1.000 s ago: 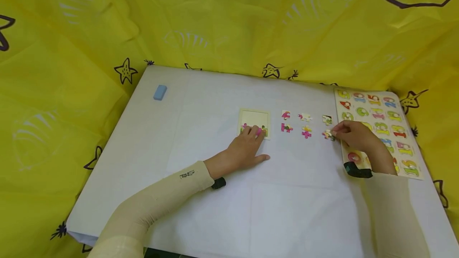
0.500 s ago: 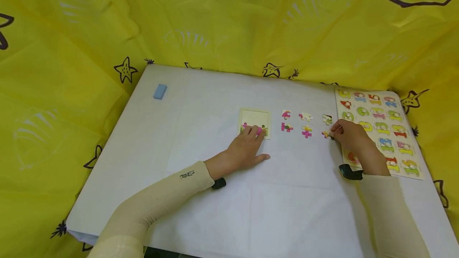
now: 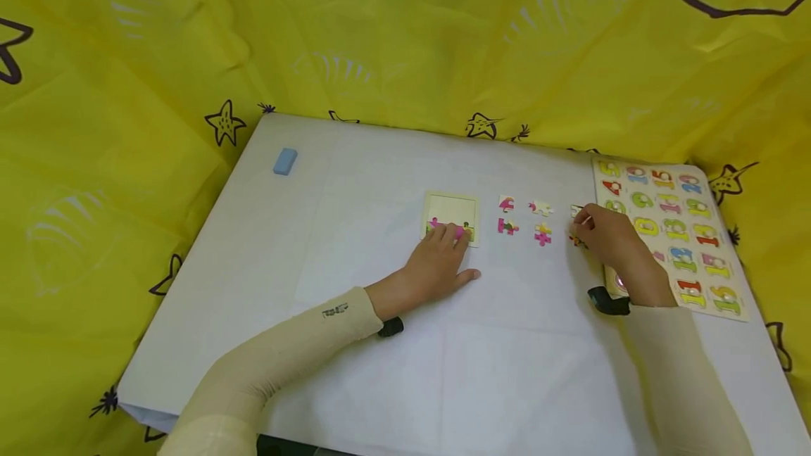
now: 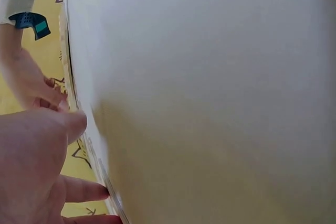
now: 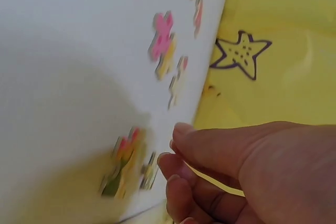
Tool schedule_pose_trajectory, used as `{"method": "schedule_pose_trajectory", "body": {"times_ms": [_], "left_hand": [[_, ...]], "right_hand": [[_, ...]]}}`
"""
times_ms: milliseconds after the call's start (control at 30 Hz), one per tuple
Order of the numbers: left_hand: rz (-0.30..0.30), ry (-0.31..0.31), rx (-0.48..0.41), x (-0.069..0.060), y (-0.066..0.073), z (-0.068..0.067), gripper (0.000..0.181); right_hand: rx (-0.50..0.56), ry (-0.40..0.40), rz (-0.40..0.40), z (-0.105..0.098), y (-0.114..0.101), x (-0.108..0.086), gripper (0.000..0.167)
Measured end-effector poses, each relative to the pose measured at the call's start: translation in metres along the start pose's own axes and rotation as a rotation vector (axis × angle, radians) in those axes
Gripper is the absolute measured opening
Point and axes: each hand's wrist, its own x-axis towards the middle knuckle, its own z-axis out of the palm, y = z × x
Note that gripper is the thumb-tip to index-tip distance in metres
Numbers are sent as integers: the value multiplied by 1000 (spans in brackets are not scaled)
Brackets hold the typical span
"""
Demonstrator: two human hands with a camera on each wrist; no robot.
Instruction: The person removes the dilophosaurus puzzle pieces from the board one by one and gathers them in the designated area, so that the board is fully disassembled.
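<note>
The right hand (image 3: 616,246) comes off the lower puzzle piece (image 5: 124,166), drifting toward eleven o'clock, fingers loosely bent, tips slightly parted, nothing visible between them! That piece now lies loose, apparently arranged rather than carried, at three o'clock from the pale square tray (image 3: 453,205), where the left hand (image 3: 434,263) rests, fingers extended, gripping nothing visible. Knobbly interlocking edges, bright print, faintly creased white tabletop (image 3: 380,389).
</note>
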Motion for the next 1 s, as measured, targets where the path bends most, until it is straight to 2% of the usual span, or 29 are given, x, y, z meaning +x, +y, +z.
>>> {"method": "schedule_pose_trajectory", "body": {"times_ms": [167,300,400,533,700,867,1000], "left_hand": [[-26,61,4,2,4,1,65],[-57,43,9,6,10,-2,61],[-65,10,8,9,15,-5,66],[-46,-15,42,9,19,-4,73],[-17,8,89,8,19,-1,73],[17,38,89,8,18,-1,79],[17,51,81,7,18,0,79]], "right_hand": [[-1,-33,-60,9,-27,11,22],[-14,-56,-127,21,-56,22,19],[-28,-60,-179,30,-79,30,17],[-39,-62,-250,41,-108,40,19],[-66,-84,-325,52,-142,50,22],[-74,-129,-345,60,-165,59,22],[-93,-179,-355,66,-178,70,21]]}}
